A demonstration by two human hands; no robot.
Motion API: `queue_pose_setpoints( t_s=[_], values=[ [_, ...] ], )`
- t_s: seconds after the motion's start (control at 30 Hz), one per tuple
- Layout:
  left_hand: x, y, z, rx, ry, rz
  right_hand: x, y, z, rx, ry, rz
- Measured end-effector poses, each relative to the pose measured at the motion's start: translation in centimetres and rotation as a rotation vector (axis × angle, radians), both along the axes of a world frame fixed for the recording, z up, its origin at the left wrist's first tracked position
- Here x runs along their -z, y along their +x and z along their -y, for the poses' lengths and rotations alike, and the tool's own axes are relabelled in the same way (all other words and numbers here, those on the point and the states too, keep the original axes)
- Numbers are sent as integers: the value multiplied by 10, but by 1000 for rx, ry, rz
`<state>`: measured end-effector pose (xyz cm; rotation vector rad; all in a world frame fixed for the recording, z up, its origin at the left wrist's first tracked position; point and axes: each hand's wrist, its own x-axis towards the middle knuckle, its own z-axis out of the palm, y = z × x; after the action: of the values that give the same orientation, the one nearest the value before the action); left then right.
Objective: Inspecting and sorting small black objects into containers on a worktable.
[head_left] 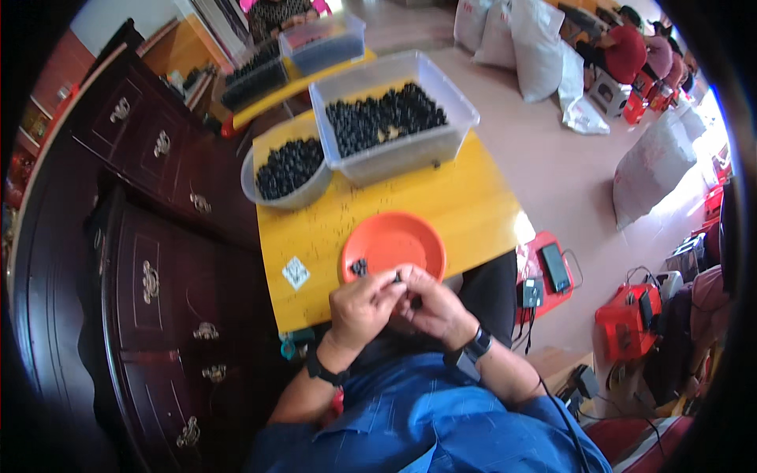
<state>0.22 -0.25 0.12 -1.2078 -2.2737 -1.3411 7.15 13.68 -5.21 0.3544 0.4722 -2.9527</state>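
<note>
Along the near edge of a yellow wooden table (pixel 441 205), both hands meet just in front of an orange plastic dish (pixel 394 240) that sits at the middle of that edge. Dark carved cabinets with metal handles (pixel 150 276) stand against the table's left side, and a pale tiled floor (pixel 552 158) runs off to its right, where white sacks (pixel 536 43) lean and red boxes with cables (pixel 627 319) sit low beside seated people in the far corner. At the table's far edge a clear rectangular tub (pixel 394 118) holds a heap of small black pieces, and a round grey bowl (pixel 288 173) just left of it, at the far left corner, holds more of the same. A second yellow table beyond carries two further bins (pixel 323 39). A small white square tag (pixel 296 273) with a dark pattern lies flat near the table's near left corner. A few black pieces (pixel 359 266) rest on the dish's near left rim. The left hand (pixel 363 303) and right hand (pixel 430 303) are curled toward each other, fingertips touching, and together pinch one small black piece (pixel 397 277) just over the dish's near rim; each wrist wears a dark band.
</note>
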Motion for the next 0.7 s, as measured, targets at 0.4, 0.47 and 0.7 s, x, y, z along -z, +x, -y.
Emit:
queue_pose_setpoints(
  t_s=[0.4,0.47,0.7],
  values=[
    [-10,-19,16,119,-246,306,-21,3,-1,0,146,42],
    [-9,-20,16,123,-238,294,-21,4,-1,-15,148,21],
    [-11,-18,11,134,-306,255,-21,5,-3,-41,119,-11]
  ],
)
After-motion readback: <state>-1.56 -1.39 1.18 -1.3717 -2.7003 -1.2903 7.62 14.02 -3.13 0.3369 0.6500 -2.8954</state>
